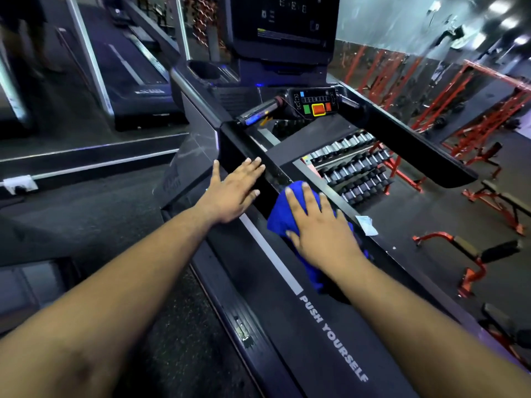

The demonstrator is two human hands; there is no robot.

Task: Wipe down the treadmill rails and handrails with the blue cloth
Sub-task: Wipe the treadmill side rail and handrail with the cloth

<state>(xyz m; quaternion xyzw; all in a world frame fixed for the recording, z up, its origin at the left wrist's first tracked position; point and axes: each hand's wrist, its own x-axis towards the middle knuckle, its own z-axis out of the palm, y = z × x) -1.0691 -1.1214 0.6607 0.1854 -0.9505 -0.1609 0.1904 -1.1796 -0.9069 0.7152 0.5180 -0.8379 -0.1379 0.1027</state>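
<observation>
A black treadmill fills the middle of the head view, its belt marked "PUSH YOURSELF". My right hand (pixel 319 228) lies flat with spread fingers on the blue cloth (pixel 283 219), pressing it against the lower end of the left handrail (pixel 244 145). The cloth bunches under the palm and trails down towards my wrist. My left hand (pixel 232 191) rests on the same handrail just beside it, fingers straight and holding nothing. The right handrail (pixel 408 139) runs back to the console (pixel 314 103) with its green, red and orange buttons.
A dark display screen (pixel 284 21) stands above the console, with a cup holder (pixel 205 70) at its left. Another treadmill (pixel 135 73) is at the far left. A dumbbell rack (pixel 353 168) and red weight benches (pixel 485 202) lie beyond the right rail. A white paper scrap (pixel 367 225) lies nearby.
</observation>
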